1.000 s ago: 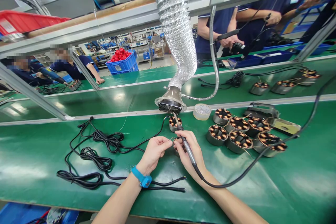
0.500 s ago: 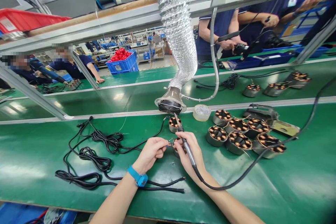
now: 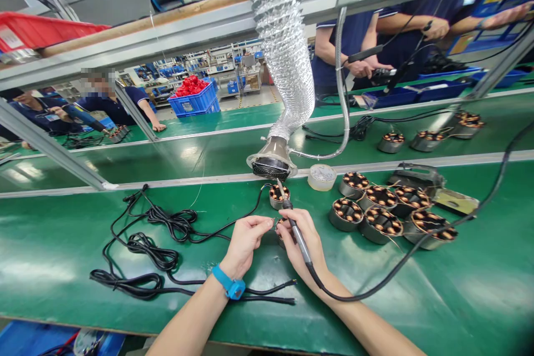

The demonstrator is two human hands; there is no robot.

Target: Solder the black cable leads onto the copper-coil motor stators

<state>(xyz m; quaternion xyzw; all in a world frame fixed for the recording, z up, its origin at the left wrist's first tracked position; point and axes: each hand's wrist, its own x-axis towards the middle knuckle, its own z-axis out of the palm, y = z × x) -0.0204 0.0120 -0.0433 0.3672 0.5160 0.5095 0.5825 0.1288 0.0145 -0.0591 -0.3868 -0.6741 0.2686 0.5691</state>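
My right hand (image 3: 301,240) grips a soldering iron (image 3: 292,221) like a pen, tip pointing up and away toward a copper-wound stator (image 3: 278,194) under the fume hood. The same hand also rests against another stator (image 3: 281,232) that it mostly hides. My left hand (image 3: 246,242), with a blue wrist strap (image 3: 228,285), pinches a thin wire end right beside that hidden stator. The iron's black cord (image 3: 400,267) sweeps off to the right.
Several finished stators (image 3: 375,212) cluster right of my hands, beside a tape roll (image 3: 321,177) and an iron stand (image 3: 421,177). Coiled black cables (image 3: 154,245) lie left. A silver fume duct (image 3: 281,67) hangs over the green bench (image 3: 479,289). Other people work across the belt.
Both hands stay almost still over the stator; my left hand's pinch shifts slightly. The stators on the far belt drift left.
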